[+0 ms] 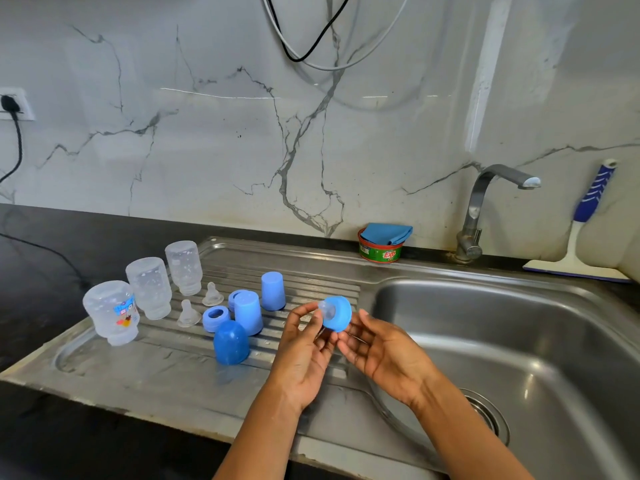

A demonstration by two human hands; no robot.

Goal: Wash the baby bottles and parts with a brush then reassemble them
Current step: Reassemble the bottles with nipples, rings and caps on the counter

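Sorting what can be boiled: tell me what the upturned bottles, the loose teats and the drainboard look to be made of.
Upturned bottles: clear hard plastic, probably, glossy with droplets.
Loose teats: soft translucent silicone, judging by their milky look.
Drainboard: brushed stainless steel, ribbed, with dull reflections.

Two bare hands and forearms, seen from the wearer's own head

The left hand [304, 344] and the right hand [377, 344] are uncovered from fingertips to wrists. The left forearm [263, 427] and the right forearm [460, 427] are bare as far as the picture's lower edge. The fingers are slim, fine creases mark knuckles and wrists, and a soft sheen lies on the left forearm.
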